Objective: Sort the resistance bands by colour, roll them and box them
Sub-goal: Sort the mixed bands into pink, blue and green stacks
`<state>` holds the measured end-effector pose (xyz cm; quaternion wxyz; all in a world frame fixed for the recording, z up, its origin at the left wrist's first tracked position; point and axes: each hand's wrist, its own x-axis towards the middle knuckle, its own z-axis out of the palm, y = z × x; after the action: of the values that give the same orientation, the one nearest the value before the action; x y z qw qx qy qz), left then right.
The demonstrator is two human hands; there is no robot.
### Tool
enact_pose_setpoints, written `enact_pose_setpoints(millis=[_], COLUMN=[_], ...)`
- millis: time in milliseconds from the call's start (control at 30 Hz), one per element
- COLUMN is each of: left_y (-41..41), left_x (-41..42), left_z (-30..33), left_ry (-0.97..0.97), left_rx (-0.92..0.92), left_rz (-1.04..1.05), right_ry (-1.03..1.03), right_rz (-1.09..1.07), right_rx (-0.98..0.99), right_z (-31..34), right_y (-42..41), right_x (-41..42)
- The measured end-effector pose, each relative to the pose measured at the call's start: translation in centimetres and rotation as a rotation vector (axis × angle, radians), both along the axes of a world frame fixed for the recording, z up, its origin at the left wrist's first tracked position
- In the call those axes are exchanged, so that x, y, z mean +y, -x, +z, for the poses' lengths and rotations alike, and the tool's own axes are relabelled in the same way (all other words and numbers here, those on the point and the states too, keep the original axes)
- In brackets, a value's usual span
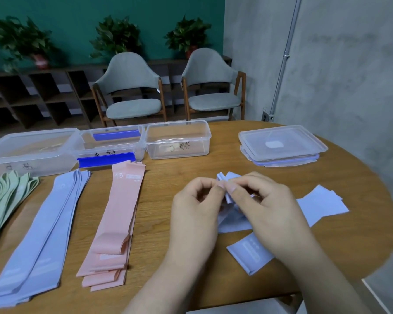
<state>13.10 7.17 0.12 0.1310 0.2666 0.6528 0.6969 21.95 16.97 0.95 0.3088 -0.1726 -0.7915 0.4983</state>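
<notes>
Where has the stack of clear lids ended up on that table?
The stack of clear lids lies at the table's far right in the head view, right of the empty clear box and beyond both hands.

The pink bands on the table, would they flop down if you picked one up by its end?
Probably, yes. The pink bands lie thin and flat, and one end has curled over on itself, so they look soft. They are likely light too. The blue band both hands are pinching folds easily, which suggests the same floppy stuff.
</notes>
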Motion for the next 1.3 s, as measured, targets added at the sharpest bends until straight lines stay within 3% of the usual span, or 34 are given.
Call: enact_pose_setpoints(millis=[100, 233, 300, 433, 600, 667, 800, 900, 1067, 1167, 1300], left_y=[0.4, 1.1, 1.2, -0.4, -2.3, -2.3, -1.2, -0.1, -0.1, -0.8, -1.1], left_x=[-0.3, -1.2, -1.9, -2.6, -1.6, -1.6, -1.8, -1.4, 0.0, 0.9, 1.8], left_z=[0.0, -0.8, -1.8, -2.4, -2.1, -2.2, -1.0, 0.0, 1.3, 1.6, 0.8], left_ry=[0.018, 0.142, 0.370, 0.989, 1.121, 1.009, 0.410, 0.167, 0.060, 0.014, 0.045], left_rx=[0.031, 0.158, 0.228, 0.402, 0.484, 0.441, 0.074, -0.030, 0.000, -0.075, -0.034], left_rz=[-0.058, -0.009, 0.018, -0.131, -0.231, -0.209, -0.160, -0.090, -0.039, -0.036, 0.025], right_ry=[-0.065, -0.051, 0.003, 0.039, 0.103, 0.134, 0.031, -0.086, -0.198, -0.188, -0.147], right_rz=[0.020, -0.138, -0.199, -0.246, -0.242, -0.284, -0.502, -0.493, -0.330, -0.257, -0.198], right_rx=[-0.049, -0.051, -0.051, -0.071, -0.055, -0.002, 0.247, 0.316, 0.152, 0.124, 0.098], right_z=[0.0, -0.5, -0.9, -1.2, -1.0, -0.8, 0.2, 0.8, 0.2, 0.1, 0.1], right_y=[-0.2, -0.5, -0.6, -0.4, -0.4, -0.5, -1.5, -1.8, -1.0, -0.7, -0.6], right_x=[0.5, 2.0, 2.6, 2.9, 2.8, 2.9, 3.6, 3.3, 2.1, 1.2, 0.5])
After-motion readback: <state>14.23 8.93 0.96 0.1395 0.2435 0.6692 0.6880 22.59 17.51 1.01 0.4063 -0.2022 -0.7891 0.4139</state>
